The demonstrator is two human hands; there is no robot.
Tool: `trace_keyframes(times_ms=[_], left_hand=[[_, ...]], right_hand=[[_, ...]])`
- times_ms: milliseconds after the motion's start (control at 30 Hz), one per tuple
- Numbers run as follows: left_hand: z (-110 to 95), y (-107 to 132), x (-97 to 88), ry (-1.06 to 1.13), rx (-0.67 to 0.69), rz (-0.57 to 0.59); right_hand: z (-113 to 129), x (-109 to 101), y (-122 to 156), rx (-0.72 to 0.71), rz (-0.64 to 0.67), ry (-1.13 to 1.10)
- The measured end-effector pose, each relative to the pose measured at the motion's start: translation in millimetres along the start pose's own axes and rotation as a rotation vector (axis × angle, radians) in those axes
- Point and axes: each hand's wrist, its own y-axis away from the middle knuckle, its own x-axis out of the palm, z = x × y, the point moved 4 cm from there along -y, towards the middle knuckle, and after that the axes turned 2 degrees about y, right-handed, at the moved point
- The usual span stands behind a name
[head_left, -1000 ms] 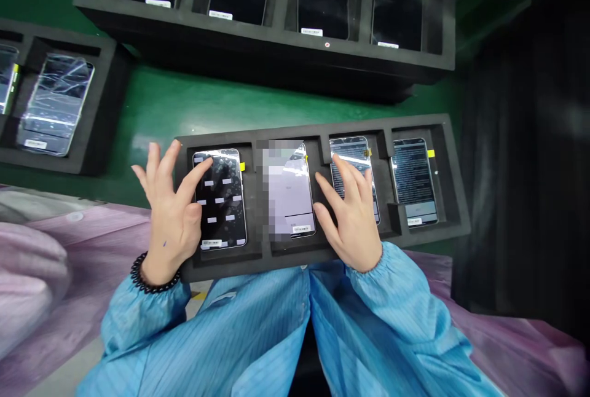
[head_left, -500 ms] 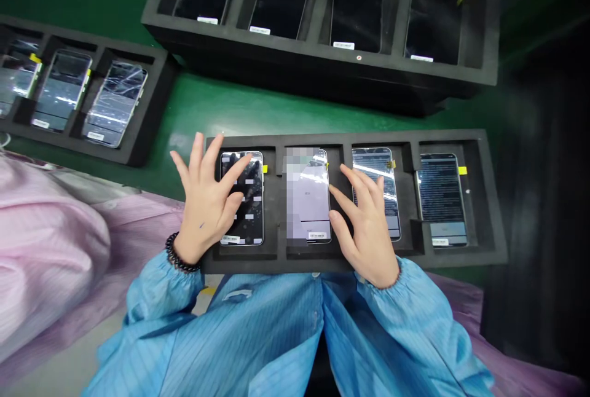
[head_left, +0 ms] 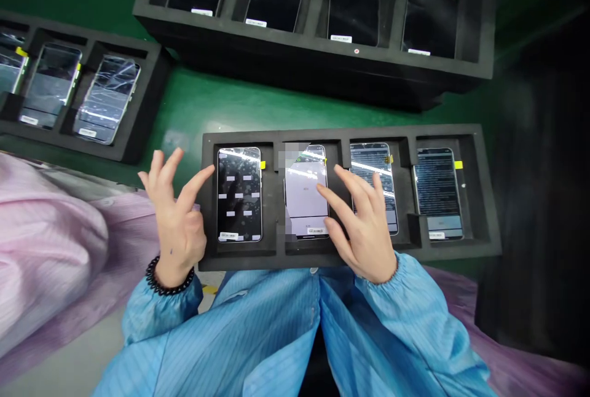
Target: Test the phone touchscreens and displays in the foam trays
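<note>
Several smartphones lie face up in the slots of a black foam tray (head_left: 281, 254) in front of me. My left hand (head_left: 179, 219) is just left of the leftmost phone (head_left: 239, 194), fingers apart, its index fingertip near the tray's left edge. That phone shows a dark screen with small pale boxes. My right hand (head_left: 366, 225) has spread fingers over the second phone (head_left: 306, 200), which has a light screen, partly pixelated. Its index fingertip is at that screen; contact cannot be made out. The third phone (head_left: 369, 157) is partly covered by this hand. The fourth phone (head_left: 437, 188) shows lines of text.
A taller black foam tray (head_left: 286, 40) with dark-screened phones stands at the back. Another foam tray (head_left: 150, 96) holding phones is at the left on the green table (head_left: 203, 99). Pink fabric (head_left: 50, 237) lies at the lower left.
My left hand has moved left, off the leftmost phone's screen. My right index finger has shifted slightly left over the second phone. The whole view has shifted a little.
</note>
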Motion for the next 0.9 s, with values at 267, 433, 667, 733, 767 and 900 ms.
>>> trace_keyframes(times_ms=[267, 433, 667, 733, 767, 900], left_hand=[[5.3, -5.6, 7.9, -0.035, 0.038, 0.025], [2.1, -18.3, 14.4, -0.073, 0.062, 0.053], [7.9, -8.9, 7.1, -0.015, 0.03, 0.022], [10.5, -6.7, 7.0, -0.013, 0.008, 0.018], [11.0, -6.3, 7.3, -0.011, 0.001, 0.014], [6.4, -8.2, 8.0, 0.015, 0.031, -0.021]], right_hand=[[-13.1, -12.3, -15.6, 0.031, -0.075, 0.032], [-5.4, -11.1, -36.8, -0.029, -0.085, 0.062], [-1.8, 1.6, -26.0, -0.191, 0.095, 0.083], [-3.1, -2.2, -23.4, -0.206, 0.085, -0.004], [-4.4, -4.4, -24.1, -0.195, 0.074, -0.04], [-10.8, -5.7, -37.1, -0.09, 0.066, 0.002]])
